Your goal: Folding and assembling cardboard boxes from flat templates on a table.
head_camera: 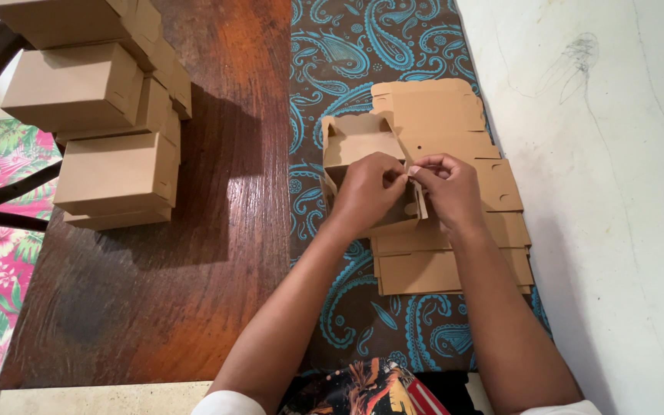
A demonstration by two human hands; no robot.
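On the left, a stack of finished brown boxes (109,115) sits on the wooden table (217,253). In the middle, a half-folded box (364,150) stands on the blue patterned cloth (347,46). The left hand (366,192) holds its front wall, fingers closed on the card. The right hand (449,188) pinches a small flap of the same box, right where the fingertips meet. Flat cardboard sheets (455,265) lie under both hands. A white wall (616,192) is on the right.
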